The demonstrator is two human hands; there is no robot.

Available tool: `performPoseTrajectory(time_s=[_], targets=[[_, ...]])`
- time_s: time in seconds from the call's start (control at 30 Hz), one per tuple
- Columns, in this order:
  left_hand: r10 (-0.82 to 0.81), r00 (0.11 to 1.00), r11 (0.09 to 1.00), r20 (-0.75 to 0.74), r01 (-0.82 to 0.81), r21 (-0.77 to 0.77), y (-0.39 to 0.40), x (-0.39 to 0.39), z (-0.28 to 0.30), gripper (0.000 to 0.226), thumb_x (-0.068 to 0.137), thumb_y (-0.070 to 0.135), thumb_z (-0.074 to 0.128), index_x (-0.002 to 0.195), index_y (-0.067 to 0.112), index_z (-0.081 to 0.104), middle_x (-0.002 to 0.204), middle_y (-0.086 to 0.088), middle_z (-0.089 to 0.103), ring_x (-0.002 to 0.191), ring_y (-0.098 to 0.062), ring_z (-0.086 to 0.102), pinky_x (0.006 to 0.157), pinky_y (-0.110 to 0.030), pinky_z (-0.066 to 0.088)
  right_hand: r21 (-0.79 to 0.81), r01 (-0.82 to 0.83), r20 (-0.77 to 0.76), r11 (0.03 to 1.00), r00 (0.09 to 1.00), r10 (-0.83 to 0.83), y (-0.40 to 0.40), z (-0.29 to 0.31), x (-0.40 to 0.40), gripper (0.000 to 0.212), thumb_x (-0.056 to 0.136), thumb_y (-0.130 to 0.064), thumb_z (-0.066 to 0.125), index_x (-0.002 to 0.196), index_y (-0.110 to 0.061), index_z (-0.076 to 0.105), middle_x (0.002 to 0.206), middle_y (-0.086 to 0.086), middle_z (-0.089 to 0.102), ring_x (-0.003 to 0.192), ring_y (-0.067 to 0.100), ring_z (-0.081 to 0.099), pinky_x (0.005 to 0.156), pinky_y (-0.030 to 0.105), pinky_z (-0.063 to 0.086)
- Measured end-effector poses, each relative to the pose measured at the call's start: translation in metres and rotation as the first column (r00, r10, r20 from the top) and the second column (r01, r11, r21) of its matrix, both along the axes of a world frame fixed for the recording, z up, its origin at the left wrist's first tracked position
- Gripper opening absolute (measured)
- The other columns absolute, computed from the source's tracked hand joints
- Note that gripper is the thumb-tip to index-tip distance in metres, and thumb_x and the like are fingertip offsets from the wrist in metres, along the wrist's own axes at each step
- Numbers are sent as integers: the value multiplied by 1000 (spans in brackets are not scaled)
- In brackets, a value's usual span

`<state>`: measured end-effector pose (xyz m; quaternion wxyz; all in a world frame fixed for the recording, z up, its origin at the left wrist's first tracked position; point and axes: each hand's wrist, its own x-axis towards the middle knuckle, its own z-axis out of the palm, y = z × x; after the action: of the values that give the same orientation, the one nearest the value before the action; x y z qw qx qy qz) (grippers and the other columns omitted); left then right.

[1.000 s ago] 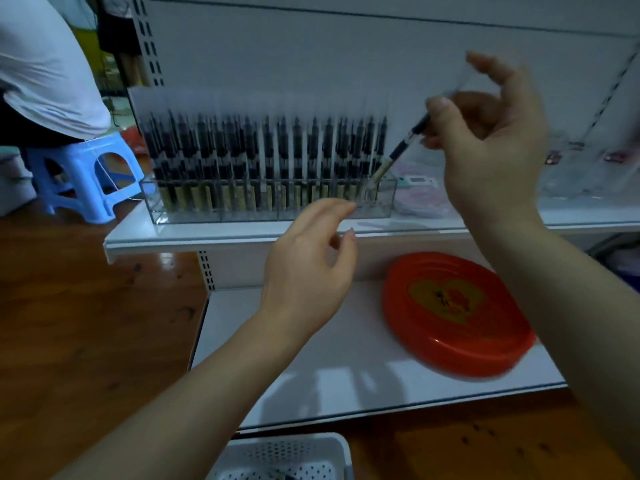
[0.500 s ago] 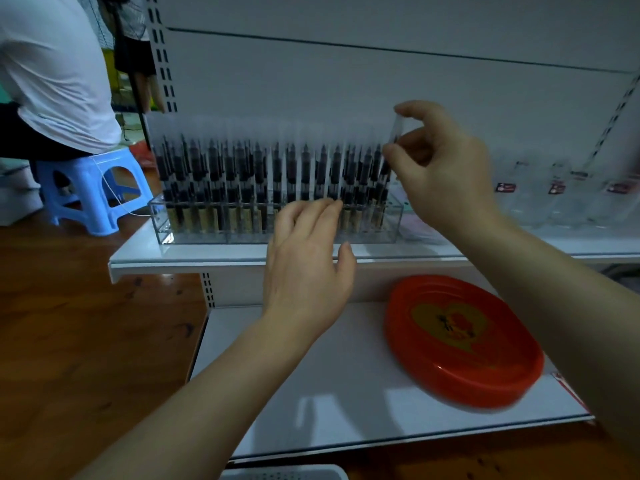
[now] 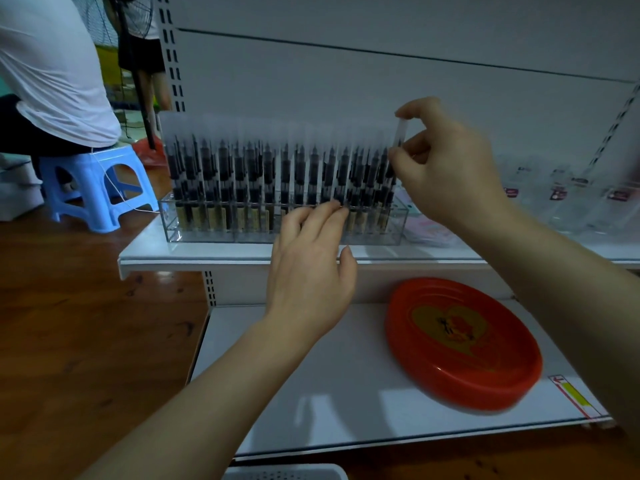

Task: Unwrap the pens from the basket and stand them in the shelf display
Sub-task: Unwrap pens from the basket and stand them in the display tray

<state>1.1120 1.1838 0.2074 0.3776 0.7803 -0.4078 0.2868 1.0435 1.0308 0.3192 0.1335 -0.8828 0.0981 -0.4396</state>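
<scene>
A clear display box [image 3: 194, 233] on the upper shelf holds several upright black pens [image 3: 242, 174] with clear tops. My right hand [image 3: 446, 168] pinches the clear top of one pen [image 3: 400, 133] standing upright at the box's right end. My left hand [image 3: 308, 268] has straight fingers whose tips touch the box's front rim near the middle-right. The white basket [image 3: 287, 474] shows only its rim at the bottom edge.
A red oval tray [image 3: 460, 341] lies on the lower white shelf [image 3: 311, 393]. Packaged goods [image 3: 554, 199] sit on the upper shelf to the right. A blue stool [image 3: 93, 188] and a seated person [image 3: 52, 74] are at the left, on a wooden floor.
My right hand has brought the pen from a tilted pose above the box down to upright in its right end. My left hand has moved up to the box's front.
</scene>
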Motion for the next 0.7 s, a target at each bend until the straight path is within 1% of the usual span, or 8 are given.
performPoseTrajectory(time_s=[0.1,0.2,0.33,0.4,0.47,0.53,0.6,0.7], targets=[[-12,1000,1000,-11,12,2,0,1,1,50,89,23,55,137,9,56,143,1,53,131,-23,40,107,-43,41,-19,43,-52,999,998,-44,1,2,1,38,95,-18,58,132,-20,52,83,1,69,76,25,63,68,36,51],[-24,999,1000,-23,25,7,1,0,1,50,89,24,55,138,10,56,144,1,52,132,-23,40,107,-43,42,-47,77,-103,996,991,-81,3,-3,2,40,95,-16,56,135,-20,51,83,5,69,77,29,63,71,42,54],[-84,993,996,-81,83,-15,4,0,1,51,91,24,56,140,11,54,146,1,49,135,-19,38,111,-36,36,-22,42,-86,999,995,-44,6,-13,0,50,96,-25,63,144,-25,46,89,-4,65,84,23,65,79,39,53],[-140,981,989,-134,132,-66,6,0,0,49,92,23,57,140,14,54,145,4,49,135,-15,39,112,-35,38,-13,37,-48,999,998,-38,4,-22,-4,57,97,-29,63,149,-27,41,98,-2,66,81,18,64,80,38,53],[-200,967,974,-157,179,-142,10,-1,-3,44,93,22,57,136,16,56,137,6,52,127,-12,46,101,-37,47,-15,43,28,999,999,-43,5,-33,-11,56,98,-30,61,149,-27,40,101,1,65,77,16,62,77,40,55],[-244,956,956,-160,210,-208,16,-4,-5,35,93,20,58,128,17,59,122,8,56,108,-8,55,86,-32,52,-20,36,90,999,995,-34,11,-46,-18,53,98,-29,61,148,-24,42,99,1,63,76,15,61,73,40,55],[-265,946,946,-185,218,-238,21,-8,-10,26,93,17,60,119,18,61,107,11,56,90,-6,57,74,-23,49,-15,5,113,1000,994,-3,19,-62,-25,51,97,-25,62,146,-21,45,96,0,62,75,13,59,70,39,55],[-274,936,945,-222,218,-244,32,-12,-22,19,92,16,63,110,21,61,95,13,57,85,-7,58,69,-15,43,0,-33,132,999,991,33,31,-89,-33,44,94,-19,66,137,-16,55,92,-3,63,73,10,57,70,36,54]])
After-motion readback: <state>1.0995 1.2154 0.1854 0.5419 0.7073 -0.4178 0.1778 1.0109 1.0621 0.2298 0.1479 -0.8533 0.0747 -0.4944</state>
